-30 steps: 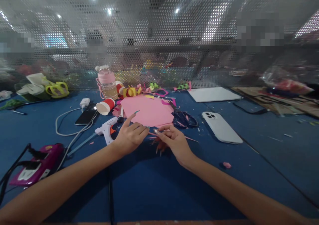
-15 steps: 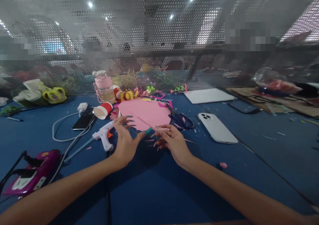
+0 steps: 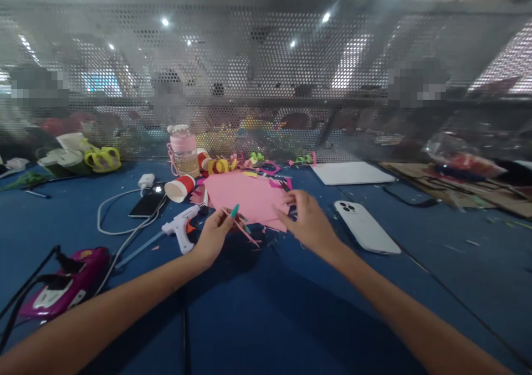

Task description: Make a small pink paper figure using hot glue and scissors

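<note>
My left hand [image 3: 215,234] pinches a thin pink paper strip [image 3: 245,232] between thumb and fingers, its loose end pointing down to the right. Just beyond it lies a pile of pink paper [image 3: 245,195] with cut edges. My right hand [image 3: 310,222] is over the right edge of that pile, thumb and fingers apart, holding nothing that I can see. The scissors [image 3: 285,186] are largely covered by this hand; a dark blade tip shows past its fingers. Small pink scraps lie between the hands.
Left of the pile are a white glue gun [image 3: 182,228], a red paper cup [image 3: 180,188], a pink-lidded bottle [image 3: 183,150], a black phone [image 3: 148,200] and a purple power strip [image 3: 66,283]. A white phone [image 3: 366,227] and white paper [image 3: 353,173] are at right. A perforated screen [image 3: 266,76] stands behind.
The pink strip has passed from my right hand's fingers to my left hand. My right hand has moved right and forward, over the scissors. The camera view has tilted up slightly.
</note>
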Tool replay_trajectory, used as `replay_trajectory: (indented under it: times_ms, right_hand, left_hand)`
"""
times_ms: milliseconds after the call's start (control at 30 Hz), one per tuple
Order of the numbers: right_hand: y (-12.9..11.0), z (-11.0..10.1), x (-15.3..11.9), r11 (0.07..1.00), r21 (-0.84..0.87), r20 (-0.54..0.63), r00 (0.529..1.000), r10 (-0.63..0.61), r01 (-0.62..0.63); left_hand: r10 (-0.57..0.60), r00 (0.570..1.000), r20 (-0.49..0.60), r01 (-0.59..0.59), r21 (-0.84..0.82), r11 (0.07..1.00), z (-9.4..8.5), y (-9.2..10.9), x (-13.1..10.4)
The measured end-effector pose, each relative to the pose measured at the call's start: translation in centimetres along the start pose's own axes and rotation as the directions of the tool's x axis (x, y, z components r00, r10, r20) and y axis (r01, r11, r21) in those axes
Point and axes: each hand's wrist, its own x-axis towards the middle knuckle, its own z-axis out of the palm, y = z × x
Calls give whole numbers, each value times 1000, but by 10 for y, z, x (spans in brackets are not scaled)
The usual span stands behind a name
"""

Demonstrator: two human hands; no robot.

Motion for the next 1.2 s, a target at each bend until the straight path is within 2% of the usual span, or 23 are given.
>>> replay_trajectory:
  times_ms: [67,100,167,300,400,500,600,700,733,833,867,900,1000,1067,1133,1200]
  right_hand:
    - [17,-11,12,928,-352,18,990,141,-126]
    - [25,-13,17,879,-449,54,977,206,-161]
    - [36,-14,22,844,-492,122,943,310,-214]
    - [51,-6,27,884,-267,191,878,439,-383]
    - [63,-7,30,882,-105,225,853,470,-459]
    - [72,-16,29,861,49,264,838,478,-507]
    - [70,-27,27,814,232,320,832,453,-532]
    - [57,-34,25,739,437,339,855,392,-512]
    - [51,-35,24,678,536,346,863,367,-503]
    - [33,-34,17,414,777,403,880,252,-475]
    - [28,-32,14,352,807,429,881,199,-473]
    - [24,-30,11,329,815,456,878,143,-477]
    - [14,-23,3,320,799,542,840,-15,-509]
    - [9,-19,0,335,774,589,805,-72,-537]
    - [6,-15,-3,388,752,593,804,-45,-533]
    - [5,-11,-6,500,720,541,841,31,-481]
  left_hand:
    - [-2,999,47,-1,61,998,-4,-1,1]
    - [-8,998,67,2,94,996,-5,-2,0]
    - [-32,993,113,16,143,990,-6,-6,-1]
    - [-109,973,202,74,171,982,-7,-13,-5]
    - [-81,973,214,39,193,980,-7,-16,-6]
    - [-53,969,241,11,171,985,-6,-16,-6]
    - [-79,957,279,42,135,990,-5,-15,-8]
    - [-51,964,262,16,134,991,-4,-12,-8]
    - [-30,969,245,-4,134,991,-4,-11,-8]
    - [21,982,189,-49,142,989,-5,-9,-8]
    - [27,985,171,-53,150,987,-6,-8,-8]
    - [29,987,156,-54,160,986,-6,-8,-9]
    - [29,993,114,-50,189,981,-7,-7,-9]
    - [30,996,84,-46,193,980,-7,-7,-10]
    - [21,997,72,-35,193,980,-7,-7,-11]
    - [14,996,89,-32,206,978,-7,-7,-11]
